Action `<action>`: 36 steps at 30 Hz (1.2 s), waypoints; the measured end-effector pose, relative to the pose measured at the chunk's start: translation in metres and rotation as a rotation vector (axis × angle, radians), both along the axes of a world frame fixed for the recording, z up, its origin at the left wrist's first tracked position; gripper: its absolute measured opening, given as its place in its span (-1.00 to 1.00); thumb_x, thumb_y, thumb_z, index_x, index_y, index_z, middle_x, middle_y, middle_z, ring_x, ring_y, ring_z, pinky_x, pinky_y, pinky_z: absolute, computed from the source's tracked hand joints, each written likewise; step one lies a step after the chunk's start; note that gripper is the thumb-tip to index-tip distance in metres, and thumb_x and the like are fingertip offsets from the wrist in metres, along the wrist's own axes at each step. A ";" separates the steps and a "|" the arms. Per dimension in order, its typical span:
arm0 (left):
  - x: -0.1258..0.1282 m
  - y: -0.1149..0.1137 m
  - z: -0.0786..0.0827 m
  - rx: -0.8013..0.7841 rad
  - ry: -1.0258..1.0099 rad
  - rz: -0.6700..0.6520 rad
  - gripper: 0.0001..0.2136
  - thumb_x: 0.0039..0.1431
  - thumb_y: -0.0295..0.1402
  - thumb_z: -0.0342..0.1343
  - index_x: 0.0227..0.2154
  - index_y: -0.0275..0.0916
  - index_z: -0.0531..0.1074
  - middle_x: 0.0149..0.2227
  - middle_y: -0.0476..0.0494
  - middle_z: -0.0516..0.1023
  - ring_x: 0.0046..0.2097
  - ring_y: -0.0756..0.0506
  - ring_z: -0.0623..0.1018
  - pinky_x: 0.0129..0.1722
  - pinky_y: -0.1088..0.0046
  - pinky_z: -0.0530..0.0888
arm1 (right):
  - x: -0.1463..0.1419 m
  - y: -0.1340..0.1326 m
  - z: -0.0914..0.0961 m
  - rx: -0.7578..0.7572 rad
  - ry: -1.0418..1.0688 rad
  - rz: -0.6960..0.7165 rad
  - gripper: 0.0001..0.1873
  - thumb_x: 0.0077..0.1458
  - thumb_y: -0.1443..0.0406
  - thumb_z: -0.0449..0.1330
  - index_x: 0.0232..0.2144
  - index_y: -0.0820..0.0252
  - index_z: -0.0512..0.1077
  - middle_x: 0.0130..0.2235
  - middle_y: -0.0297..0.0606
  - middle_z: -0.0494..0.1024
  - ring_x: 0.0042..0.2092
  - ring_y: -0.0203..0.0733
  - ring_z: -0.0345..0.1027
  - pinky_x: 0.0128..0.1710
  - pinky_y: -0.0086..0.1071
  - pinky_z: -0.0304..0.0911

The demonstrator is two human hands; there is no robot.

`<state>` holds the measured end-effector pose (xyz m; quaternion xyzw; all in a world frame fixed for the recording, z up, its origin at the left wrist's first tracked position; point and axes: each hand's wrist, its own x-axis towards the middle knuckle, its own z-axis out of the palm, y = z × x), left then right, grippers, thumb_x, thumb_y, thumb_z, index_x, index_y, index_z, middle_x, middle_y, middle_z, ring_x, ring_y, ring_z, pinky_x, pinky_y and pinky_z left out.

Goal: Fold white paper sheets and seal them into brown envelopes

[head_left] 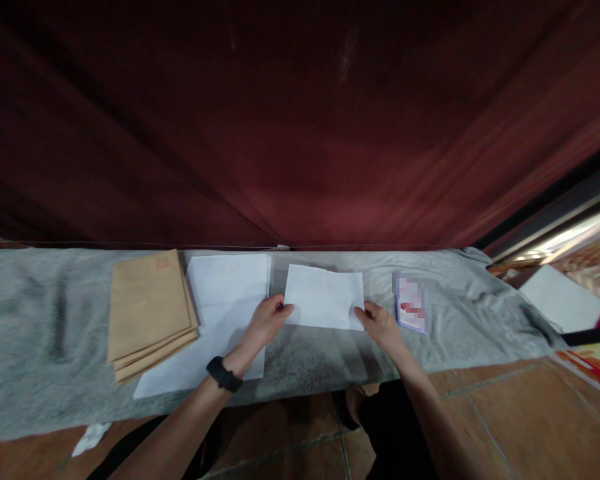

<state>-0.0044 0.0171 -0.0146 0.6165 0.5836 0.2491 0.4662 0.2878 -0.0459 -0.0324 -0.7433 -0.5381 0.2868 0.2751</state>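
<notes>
Between my two hands is a white sheet of paper (324, 297), folded into a wide rectangle by the look of it, just above or on the grey cloth. My left hand (269, 319) pinches its left edge, thumb on top. At the opposite edge, my right hand (381, 325) grips the lower right corner the same way. Larger white sheets (230, 288) lie spread beneath and beside my left forearm. Left of them sits a stack of brown envelopes (149, 303), slightly fanned, with a red print in the top one's corner.
A grey cloth (460, 300) covers the long surface. Right of my right hand lies a small purple-edged item (413, 303), its face blurred out. Dark red fabric (290, 133) rises behind. Below is a tiled floor (510, 413) with a white scrap (91, 438) at left.
</notes>
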 end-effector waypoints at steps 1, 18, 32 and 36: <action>-0.002 -0.001 0.001 -0.060 -0.110 -0.008 -0.76 0.01 -0.14 0.14 -0.53 -0.19 0.30 -0.53 0.05 0.33 -0.41 -0.03 0.39 -0.39 0.48 0.33 | 0.000 -0.001 0.002 0.005 0.108 0.020 -0.73 0.08 0.08 0.14 -0.49 0.10 0.46 -0.50 -0.34 0.48 -0.40 -0.17 0.33 -0.36 -0.36 0.17; 0.007 0.010 -0.009 0.127 0.306 0.026 -0.84 0.17 -0.29 0.11 -0.49 -0.17 0.37 -0.50 0.00 0.47 -0.41 -0.05 0.46 -0.41 0.48 0.23 | -0.005 -0.001 0.000 -0.057 -0.292 0.015 -0.79 0.18 0.20 0.09 -0.49 0.07 0.37 -0.51 -0.34 0.43 -0.39 -0.19 0.35 -0.39 -0.40 0.04; 0.021 0.001 0.003 0.168 0.711 -0.057 -0.69 0.30 -0.32 0.03 0.09 -0.15 0.31 -0.22 -0.15 0.62 -0.16 -0.19 0.61 -0.21 0.36 0.42 | -0.025 -0.004 -0.002 0.279 -0.501 -0.011 -0.62 0.22 0.28 0.08 0.08 0.21 0.36 -0.03 -0.03 0.49 0.02 0.04 0.37 0.02 -0.13 0.28; 0.022 -0.005 0.000 0.349 0.777 -0.077 -0.73 0.31 -0.37 0.00 0.03 -0.17 0.39 -0.13 -0.18 0.61 -0.12 -0.20 0.61 -0.13 0.30 0.49 | -0.053 0.002 -0.004 0.464 -0.296 0.177 -0.60 0.28 0.28 0.01 0.13 0.19 0.35 0.18 -0.04 0.38 0.21 0.01 0.25 0.18 -0.04 0.26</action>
